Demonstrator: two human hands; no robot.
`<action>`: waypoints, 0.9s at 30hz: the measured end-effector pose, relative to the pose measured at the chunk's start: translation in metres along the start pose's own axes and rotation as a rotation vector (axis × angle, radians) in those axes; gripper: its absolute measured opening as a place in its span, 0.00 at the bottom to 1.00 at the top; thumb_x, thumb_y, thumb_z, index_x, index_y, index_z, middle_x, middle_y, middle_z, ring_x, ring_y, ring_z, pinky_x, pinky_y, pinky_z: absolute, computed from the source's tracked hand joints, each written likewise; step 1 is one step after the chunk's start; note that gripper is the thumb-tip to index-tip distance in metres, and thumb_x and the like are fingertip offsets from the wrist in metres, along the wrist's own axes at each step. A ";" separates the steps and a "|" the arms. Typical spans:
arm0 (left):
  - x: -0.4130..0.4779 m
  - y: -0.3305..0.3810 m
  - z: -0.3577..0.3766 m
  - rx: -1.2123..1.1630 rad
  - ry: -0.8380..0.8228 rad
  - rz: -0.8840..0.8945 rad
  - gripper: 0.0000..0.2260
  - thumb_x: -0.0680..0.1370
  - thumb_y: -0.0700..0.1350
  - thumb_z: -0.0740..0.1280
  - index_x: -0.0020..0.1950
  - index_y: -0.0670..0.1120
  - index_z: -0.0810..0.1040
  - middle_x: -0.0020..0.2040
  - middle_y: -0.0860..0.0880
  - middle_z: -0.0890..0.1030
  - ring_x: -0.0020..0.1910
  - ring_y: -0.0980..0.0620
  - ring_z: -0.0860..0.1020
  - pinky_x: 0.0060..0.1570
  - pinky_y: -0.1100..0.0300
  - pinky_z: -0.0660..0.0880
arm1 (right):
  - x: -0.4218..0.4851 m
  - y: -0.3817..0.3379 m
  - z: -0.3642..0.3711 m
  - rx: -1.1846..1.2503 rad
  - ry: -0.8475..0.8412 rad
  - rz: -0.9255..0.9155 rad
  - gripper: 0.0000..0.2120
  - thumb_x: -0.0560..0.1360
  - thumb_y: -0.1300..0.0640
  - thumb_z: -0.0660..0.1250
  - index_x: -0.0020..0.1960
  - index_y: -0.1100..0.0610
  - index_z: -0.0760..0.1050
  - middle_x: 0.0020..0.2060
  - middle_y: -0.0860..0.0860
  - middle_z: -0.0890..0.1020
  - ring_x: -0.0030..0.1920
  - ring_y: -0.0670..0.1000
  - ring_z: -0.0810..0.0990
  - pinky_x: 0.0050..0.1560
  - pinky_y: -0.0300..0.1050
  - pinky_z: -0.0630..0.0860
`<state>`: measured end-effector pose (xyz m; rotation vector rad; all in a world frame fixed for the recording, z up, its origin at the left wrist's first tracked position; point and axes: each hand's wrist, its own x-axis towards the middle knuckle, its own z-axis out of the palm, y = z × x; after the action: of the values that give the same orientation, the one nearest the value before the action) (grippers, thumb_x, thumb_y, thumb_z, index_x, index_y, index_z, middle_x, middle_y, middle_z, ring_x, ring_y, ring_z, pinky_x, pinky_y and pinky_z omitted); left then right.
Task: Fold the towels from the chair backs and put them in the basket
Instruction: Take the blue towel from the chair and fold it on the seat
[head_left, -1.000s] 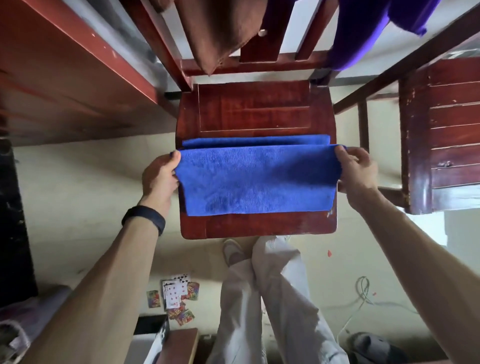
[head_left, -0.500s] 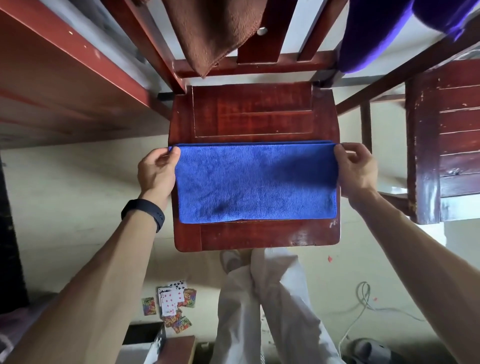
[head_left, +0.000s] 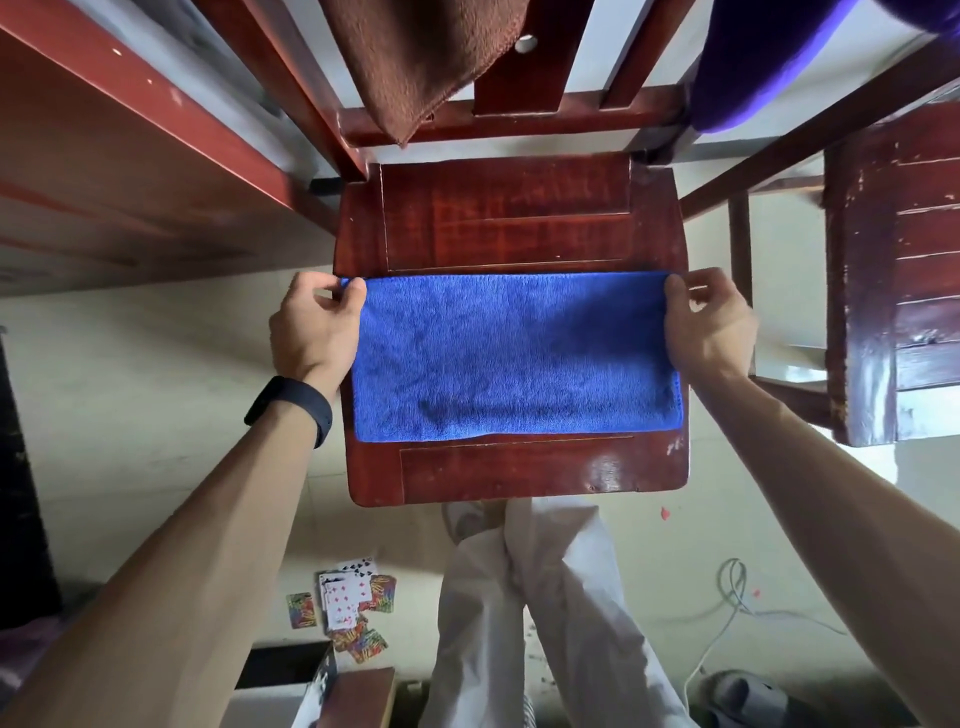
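Observation:
A blue towel (head_left: 514, 358) lies folded in half on the red wooden chair seat (head_left: 519, 467). My left hand (head_left: 314, 327) pinches its far left corner, and my right hand (head_left: 709, 325) pinches its far right corner. A brown towel (head_left: 415, 57) hangs over the chair back above. A purple towel (head_left: 769, 57) hangs at the upper right. No basket is in view.
A red wooden table (head_left: 119, 171) stands at the left and a second wooden chair (head_left: 893, 280) at the right. Playing cards (head_left: 348, 603) lie on the floor. A white cable (head_left: 727, 613) and a grey slipper (head_left: 748, 696) lie at the lower right.
Both hands carried the towel's near layer away from me onto the far edge, so the fold now lies flat. The two edges line up at the far side.

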<state>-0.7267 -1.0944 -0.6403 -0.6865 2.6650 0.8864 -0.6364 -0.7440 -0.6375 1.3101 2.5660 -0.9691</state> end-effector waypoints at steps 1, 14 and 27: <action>-0.004 0.001 0.000 0.052 0.018 0.024 0.13 0.74 0.60 0.66 0.51 0.53 0.76 0.42 0.55 0.81 0.48 0.47 0.80 0.45 0.58 0.74 | -0.003 0.000 0.001 0.014 0.024 0.000 0.12 0.79 0.46 0.63 0.54 0.54 0.76 0.38 0.41 0.77 0.45 0.51 0.77 0.45 0.39 0.66; -0.085 -0.035 0.065 0.579 -0.026 0.595 0.32 0.78 0.65 0.56 0.80 0.56 0.55 0.81 0.44 0.52 0.79 0.37 0.50 0.73 0.36 0.52 | -0.078 0.009 0.065 -0.560 -0.082 -0.671 0.31 0.81 0.34 0.53 0.81 0.44 0.57 0.81 0.51 0.55 0.81 0.55 0.52 0.77 0.66 0.48; -0.036 0.012 0.054 0.755 -0.151 0.935 0.36 0.73 0.64 0.60 0.80 0.58 0.56 0.82 0.46 0.52 0.80 0.42 0.51 0.74 0.33 0.49 | -0.125 0.067 0.036 -0.607 -0.152 -0.451 0.47 0.71 0.21 0.54 0.82 0.46 0.52 0.82 0.53 0.50 0.82 0.56 0.47 0.75 0.71 0.49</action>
<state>-0.6968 -1.0402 -0.6635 0.8016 2.7928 -0.0088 -0.5148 -0.8230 -0.6545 0.4969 2.7504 -0.2526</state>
